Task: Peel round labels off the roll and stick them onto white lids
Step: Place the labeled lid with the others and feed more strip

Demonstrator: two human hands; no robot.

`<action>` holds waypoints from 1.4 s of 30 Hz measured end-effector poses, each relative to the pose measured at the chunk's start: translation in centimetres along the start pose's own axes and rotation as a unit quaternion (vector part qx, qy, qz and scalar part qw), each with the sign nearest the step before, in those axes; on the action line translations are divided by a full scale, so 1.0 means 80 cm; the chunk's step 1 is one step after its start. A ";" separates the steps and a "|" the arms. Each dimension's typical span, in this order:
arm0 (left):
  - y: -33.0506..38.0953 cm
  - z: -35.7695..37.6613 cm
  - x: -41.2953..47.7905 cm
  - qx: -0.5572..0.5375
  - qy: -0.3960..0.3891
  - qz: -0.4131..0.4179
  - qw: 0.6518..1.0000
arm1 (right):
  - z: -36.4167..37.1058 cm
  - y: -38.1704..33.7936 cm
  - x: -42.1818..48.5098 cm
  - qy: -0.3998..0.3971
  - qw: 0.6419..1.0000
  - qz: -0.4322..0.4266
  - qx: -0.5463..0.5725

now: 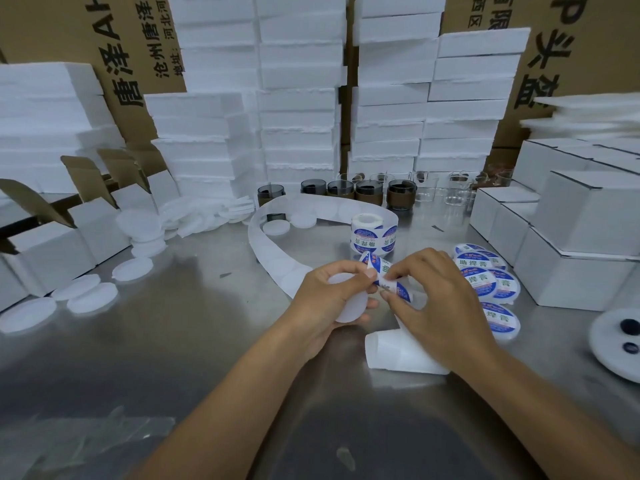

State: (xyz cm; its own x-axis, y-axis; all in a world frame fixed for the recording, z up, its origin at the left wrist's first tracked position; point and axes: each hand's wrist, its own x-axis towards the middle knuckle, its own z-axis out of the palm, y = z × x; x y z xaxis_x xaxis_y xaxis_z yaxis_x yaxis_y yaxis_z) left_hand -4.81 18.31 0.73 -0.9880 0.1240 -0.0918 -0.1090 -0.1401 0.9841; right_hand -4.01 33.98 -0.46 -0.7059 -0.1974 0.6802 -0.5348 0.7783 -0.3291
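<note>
My left hand [325, 296] grips a plain white lid [351, 306] and pinches the label strip against it. My right hand [436, 299] pinches a round blue-and-white label [384, 271] on that strip, partly lifted off the backing. The label roll [374, 237] stands upright behind my hands. Its empty backing strip [266, 251] loops away to the left. Several labelled lids [485, 282] lie overlapping at the right. Bare white lids [90, 292] lie at the left.
White cartons [581, 244] are stacked at the right and open cartons [79, 223] at the left. Dark and clear glass jars [367, 194] line the back, before white foam stacks [298, 98]. The metal table [173, 341] also carries a white plate [609, 344] at right.
</note>
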 end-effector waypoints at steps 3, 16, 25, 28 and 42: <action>0.000 0.000 0.001 0.011 0.012 0.013 1.000 | 0.000 0.000 0.000 -0.016 0.999 0.023 0.047; 0.001 -0.003 0.006 0.034 0.080 0.013 0.996 | -0.008 -0.002 0.001 -0.075 0.995 0.050 0.051; 0.006 -0.005 0.008 0.013 0.121 0.002 0.993 | -0.019 -0.008 0.001 -0.001 0.951 0.126 0.284; 0.005 -0.005 0.006 0.012 0.104 -0.001 0.994 | -0.025 -0.012 0.008 0.062 0.908 0.153 0.385; 0.003 -0.005 0.004 0.030 0.103 0.021 0.994 | 0.000 -0.022 -0.009 -0.127 0.933 0.119 0.316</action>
State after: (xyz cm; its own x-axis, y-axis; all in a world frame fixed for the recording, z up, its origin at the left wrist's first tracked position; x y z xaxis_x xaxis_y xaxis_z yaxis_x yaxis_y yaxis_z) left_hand -5.18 17.93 0.85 -0.9936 -0.0861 -0.0736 -0.0667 -0.0810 0.9945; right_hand -2.56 32.74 -0.38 -0.8839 -0.2610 0.3880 -0.4591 0.3268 -0.8261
